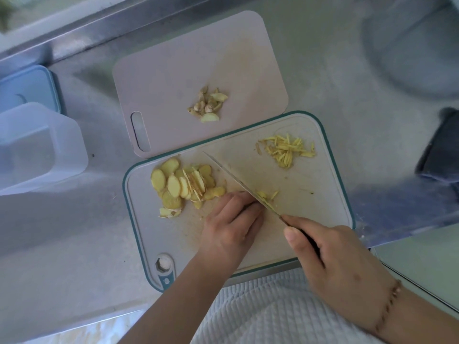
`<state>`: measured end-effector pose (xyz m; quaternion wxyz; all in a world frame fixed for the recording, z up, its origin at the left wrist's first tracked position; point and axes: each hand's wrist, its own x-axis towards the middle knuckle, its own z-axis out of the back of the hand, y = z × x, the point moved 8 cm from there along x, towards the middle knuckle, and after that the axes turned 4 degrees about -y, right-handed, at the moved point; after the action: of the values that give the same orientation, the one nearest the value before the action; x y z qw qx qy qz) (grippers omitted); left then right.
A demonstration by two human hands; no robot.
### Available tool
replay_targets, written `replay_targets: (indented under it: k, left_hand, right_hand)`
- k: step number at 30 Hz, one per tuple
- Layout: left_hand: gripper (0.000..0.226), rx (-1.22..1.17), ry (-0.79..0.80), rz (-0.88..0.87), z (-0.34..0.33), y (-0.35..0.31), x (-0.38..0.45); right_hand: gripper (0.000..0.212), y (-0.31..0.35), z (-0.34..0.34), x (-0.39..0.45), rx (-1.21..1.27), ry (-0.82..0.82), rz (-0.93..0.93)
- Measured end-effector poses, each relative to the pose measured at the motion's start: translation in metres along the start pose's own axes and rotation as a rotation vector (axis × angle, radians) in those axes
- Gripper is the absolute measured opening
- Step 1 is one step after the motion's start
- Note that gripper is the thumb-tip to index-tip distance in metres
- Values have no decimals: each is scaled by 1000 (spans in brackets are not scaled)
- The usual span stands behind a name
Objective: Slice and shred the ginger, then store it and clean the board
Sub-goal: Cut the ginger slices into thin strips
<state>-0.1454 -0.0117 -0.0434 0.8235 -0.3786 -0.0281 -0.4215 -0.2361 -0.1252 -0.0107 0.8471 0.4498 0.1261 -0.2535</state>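
Observation:
A teal-rimmed cutting board lies in front of me. A pile of ginger slices sits on its left part, and a heap of ginger shreds lies at its far right. My right hand grips the knife by its dark handle, the blade slanting across the board onto a few ginger pieces. My left hand lies knuckles-up beside the blade with its fingertips curled down at those pieces, which it mostly hides.
A second, pink board behind holds ginger peel scraps. A clear plastic container and a blue lid stand at the left on the steel counter. A dark object lies at the right edge.

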Motion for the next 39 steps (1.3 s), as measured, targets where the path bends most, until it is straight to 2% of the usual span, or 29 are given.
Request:
replay_targets:
  k: [5,11,15,18,22,26,30,35,39]
  left_hand:
    - [7,-20,-16,-7,1,-3,3]
    - [7,2,-12,-6,1,0,-1]
    - [5,-13,-22,-14,0,-2,-1]
    - [17,-36,-36,7,1,-2,1]
    - [2,-34,-26,11,1,0,-1]
    - [2,-20,-9,0,0,0,-2]
    - [12,-22,7,-24,1,0,0]
    - [31,-4,40,-50,0,-1,-1]
    - [32,-13,29,-31,-1,1,-1]
  right_hand:
    - [61,7,-13,30,-41,-17,59]
    - [59,2,-3,-1,-50,19,1]
    - [65,1,-11,13,-125,-5,24]
    - [67,6,-20,27,-129,-23,56]
    - [66,1,-6,6,-67,-7,25]
    - [64,-1,-3,1,-18,24,-2]
    - [67,3,-13,23,-95,4,43]
    - [64,-4,1,-3,-65,-5,-7]
    - [66,-3,-5,2,4,25,-20]
